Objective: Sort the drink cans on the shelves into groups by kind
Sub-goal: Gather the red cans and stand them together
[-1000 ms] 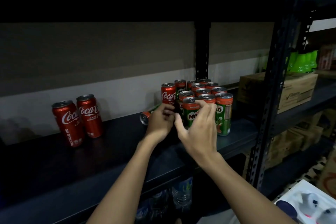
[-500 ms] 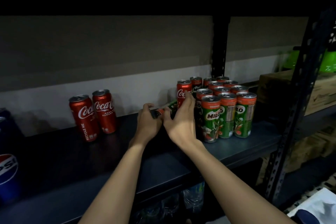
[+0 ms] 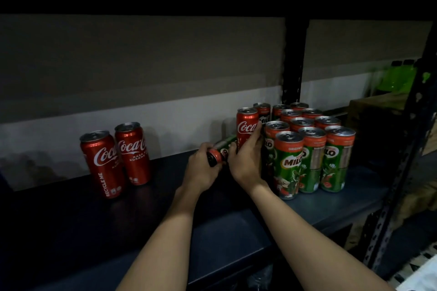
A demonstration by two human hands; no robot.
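Righting a tipped can
Left hand (image 3: 203, 170) grips lying Milo can (image 3: 221, 150); right hand (image 3: 246, 156) clasps Coke can (image 3: 246, 126). Rigid, probably slick: hold mid-body.

Both bare forearms reach forward and up from the bottom edge, converging over the shelf. The left hand (image 3: 203, 168) has its fingers curled round the end of a can lying on its side. The right hand (image 3: 246, 159) sits just beside it, back toward the camera, fingers extended upward and wrapping an upright can, thumb near the left hand.
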